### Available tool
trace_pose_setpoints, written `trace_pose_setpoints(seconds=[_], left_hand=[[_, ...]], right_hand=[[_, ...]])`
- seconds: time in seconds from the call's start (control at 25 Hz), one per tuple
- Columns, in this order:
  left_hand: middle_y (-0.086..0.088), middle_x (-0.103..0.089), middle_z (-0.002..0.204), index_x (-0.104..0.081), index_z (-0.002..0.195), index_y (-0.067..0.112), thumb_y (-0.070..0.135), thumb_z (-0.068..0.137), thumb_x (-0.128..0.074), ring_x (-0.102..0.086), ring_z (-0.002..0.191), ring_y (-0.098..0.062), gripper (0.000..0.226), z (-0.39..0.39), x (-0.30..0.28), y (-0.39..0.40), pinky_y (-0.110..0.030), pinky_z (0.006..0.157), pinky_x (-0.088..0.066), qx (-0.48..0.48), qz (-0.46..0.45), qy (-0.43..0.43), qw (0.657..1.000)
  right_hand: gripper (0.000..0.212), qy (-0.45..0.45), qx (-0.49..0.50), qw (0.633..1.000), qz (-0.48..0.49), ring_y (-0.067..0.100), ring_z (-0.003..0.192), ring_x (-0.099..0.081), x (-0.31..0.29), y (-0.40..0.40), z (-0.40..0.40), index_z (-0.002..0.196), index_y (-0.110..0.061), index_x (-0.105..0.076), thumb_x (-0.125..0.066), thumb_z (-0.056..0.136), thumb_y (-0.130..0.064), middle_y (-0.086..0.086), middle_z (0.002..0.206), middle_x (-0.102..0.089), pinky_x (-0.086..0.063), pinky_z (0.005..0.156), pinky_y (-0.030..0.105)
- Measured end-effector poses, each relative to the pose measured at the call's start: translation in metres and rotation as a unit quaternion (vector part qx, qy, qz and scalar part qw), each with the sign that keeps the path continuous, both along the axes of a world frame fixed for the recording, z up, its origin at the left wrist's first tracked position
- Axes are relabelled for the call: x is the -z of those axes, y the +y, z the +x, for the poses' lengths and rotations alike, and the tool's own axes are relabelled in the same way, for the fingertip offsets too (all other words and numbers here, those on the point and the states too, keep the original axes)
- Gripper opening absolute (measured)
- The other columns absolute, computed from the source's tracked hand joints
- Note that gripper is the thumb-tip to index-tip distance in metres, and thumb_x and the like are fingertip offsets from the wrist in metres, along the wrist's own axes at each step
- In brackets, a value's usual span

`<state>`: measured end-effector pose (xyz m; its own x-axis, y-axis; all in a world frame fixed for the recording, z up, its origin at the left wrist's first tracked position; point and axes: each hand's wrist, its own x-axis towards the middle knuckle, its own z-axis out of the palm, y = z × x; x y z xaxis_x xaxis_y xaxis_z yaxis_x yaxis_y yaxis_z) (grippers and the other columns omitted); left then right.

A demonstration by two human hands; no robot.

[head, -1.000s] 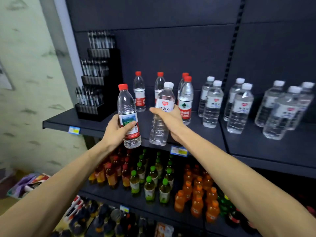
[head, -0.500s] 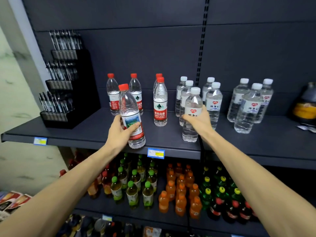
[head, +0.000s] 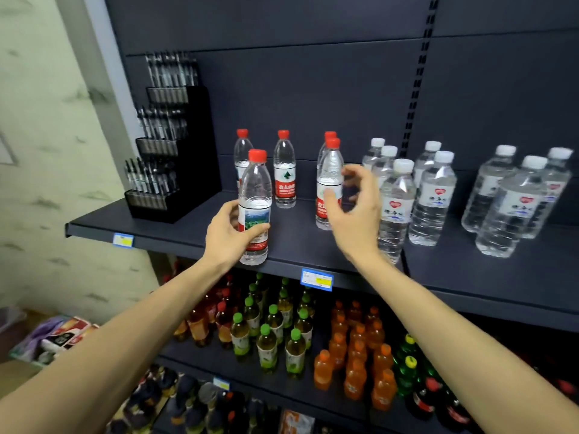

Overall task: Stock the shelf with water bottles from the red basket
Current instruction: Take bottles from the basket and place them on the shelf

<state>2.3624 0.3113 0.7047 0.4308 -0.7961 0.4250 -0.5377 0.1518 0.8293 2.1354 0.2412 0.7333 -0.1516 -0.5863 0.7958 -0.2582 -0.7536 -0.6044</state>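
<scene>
My left hand [head: 227, 236] grips a red-capped water bottle [head: 255, 208], upright at the front edge of the dark shelf [head: 175, 228]. My right hand [head: 354, 211] hovers open with spread fingers, between the red-capped bottles [head: 329, 180] and a white-capped water bottle [head: 396, 208] standing free near the shelf's front. More red-capped bottles [head: 284, 170] stand behind. The red basket is out of view.
A black tiered pen display [head: 170, 151] fills the shelf's left end. Several white-capped bottles [head: 513, 202] stand to the right. Lower shelves hold green-capped, orange and dark drink bottles [head: 269, 346]. A price tag [head: 316, 279] hangs on the shelf lip.
My right hand let go of the white-capped bottle on the shelf and drew back leftward, fingers spread. My left hand still holds the red-capped bottle, now lower at the shelf edge.
</scene>
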Motion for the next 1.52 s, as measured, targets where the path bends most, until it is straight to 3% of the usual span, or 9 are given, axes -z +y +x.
trace_pose_setpoints(seconds=[0.12, 0.28, 0.4, 0.56, 0.8, 1.04, 1.2, 1.32, 1.52], left_hand=[[0.017, -0.073, 0.111, -0.062, 0.129, 0.025, 0.034, 0.07, -0.095, -0.069, 0.107, -0.003, 0.067, 0.016, -0.004, 0.013, -0.037, 0.103, -0.055, -0.006, -0.011, -0.022, 1.0], [0.015, -0.072, 0.109, -0.064, 0.124, 0.027, 0.039, 0.067, -0.094, -0.068, 0.104, -0.005, 0.065, 0.039, 0.004, 0.036, -0.039, 0.097, -0.057, -0.08, -0.027, -0.033, 0.996], [0.014, -0.071, 0.113, -0.059, 0.132, 0.028, 0.051, 0.061, -0.094, -0.068, 0.106, -0.005, 0.082, 0.052, 0.012, 0.049, -0.036, 0.097, -0.057, -0.104, -0.018, -0.017, 0.994], [0.006, -0.062, 0.123, -0.04, 0.153, 0.019, 0.069, 0.057, -0.088, -0.062, 0.114, -0.011, 0.118, 0.078, 0.005, 0.061, -0.03, 0.101, -0.05, -0.064, 0.049, 0.007, 0.997], [-0.007, -0.062, 0.126, -0.053, 0.141, 0.003, 0.045, 0.1, -0.063, -0.058, 0.115, -0.02, 0.06, 0.12, 0.006, 0.081, -0.032, 0.097, -0.046, -0.148, 0.041, 0.037, 0.987], [-0.003, -0.063, 0.118, -0.061, 0.132, 0.002, 0.035, 0.106, -0.054, -0.058, 0.109, -0.017, 0.043, 0.131, -0.002, 0.068, -0.03, 0.091, -0.042, -0.16, 0.029, -0.002, 0.987], [-0.005, -0.066, 0.118, -0.067, 0.124, 0.005, 0.034, 0.106, -0.055, -0.061, 0.107, -0.017, 0.036, 0.133, 0.008, 0.064, -0.027, 0.088, -0.041, -0.147, 0.034, -0.039, 0.988], [-0.004, -0.066, 0.117, -0.068, 0.122, 0.007, 0.033, 0.106, -0.054, -0.059, 0.103, -0.014, 0.032, 0.137, 0.015, 0.068, -0.024, 0.085, -0.04, -0.128, 0.049, -0.07, 0.988], [0.003, -0.065, 0.111, -0.066, 0.117, 0.016, 0.032, 0.107, -0.052, -0.062, 0.102, -0.015, 0.023, 0.146, 0.022, 0.08, -0.015, 0.077, -0.041, -0.134, 0.061, -0.06, 0.987]], right_hand=[[0.056, 0.073, -0.211, 0.952, 0.209, 0.004, 0.11, -0.063, -0.005, 0.006, 0.066, 0.129, -0.023, -0.059, -0.082, 0.083, -0.044, -0.012, 0.121, -0.066, -0.051, 0.095, 0.028], [0.045, 0.091, -0.349, 0.886, 0.292, 0.008, 0.102, -0.074, 0.0, 0.023, 0.141, 0.107, -0.031, -0.065, -0.091, 0.073, -0.041, -0.008, 0.108, -0.077, -0.06, 0.095, 0.035], [0.036, 0.068, -0.337, 0.892, 0.294, 0.009, 0.092, -0.076, 0.003, 0.023, 0.168, 0.093, -0.028, -0.067, -0.095, 0.07, -0.033, -0.006, 0.096, -0.079, -0.063, 0.087, 0.033], [0.049, 0.046, -0.304, 0.904, 0.297, 0.01, 0.093, -0.075, -0.008, -0.002, 0.174, 0.1, -0.022, -0.07, -0.095, 0.063, -0.042, -0.004, 0.099, -0.078, -0.062, 0.088, 0.035], [0.059, 0.053, -0.241, 0.917, 0.314, 0.008, 0.087, -0.072, -0.021, -0.06, 0.15, 0.114, -0.022, -0.056, -0.093, 0.069, -0.029, -0.003, 0.096, -0.076, -0.053, 0.076, 0.024], [0.049, 0.071, -0.204, 0.937, 0.273, 0.008, 0.103, -0.068, 0.0, -0.081, 0.144, 0.119, -0.031, -0.061, -0.087, 0.077, -0.035, -0.014, 0.11, -0.069, -0.054, 0.09, 0.029], [0.085, 0.122, -0.114, 0.945, 0.281, 0.019, 0.112, -0.066, 0.023, -0.081, 0.159, 0.124, -0.025, -0.054, -0.089, 0.055, -0.061, -0.006, 0.121, -0.066, -0.054, 0.094, 0.04], [0.094, 0.134, -0.063, 0.943, 0.299, 0.028, 0.124, -0.062, 0.033, -0.084, 0.162, 0.135, -0.015, -0.049, -0.093, 0.061, -0.052, 0.005, 0.135, -0.061, -0.053, 0.1, 0.045], [0.081, 0.142, -0.052, 0.938, 0.312, 0.026, 0.122, -0.064, 0.027, -0.106, 0.147, 0.132, -0.017, -0.053, -0.092, 0.066, -0.045, 0.004, 0.134, -0.066, -0.053, 0.101, 0.044]])
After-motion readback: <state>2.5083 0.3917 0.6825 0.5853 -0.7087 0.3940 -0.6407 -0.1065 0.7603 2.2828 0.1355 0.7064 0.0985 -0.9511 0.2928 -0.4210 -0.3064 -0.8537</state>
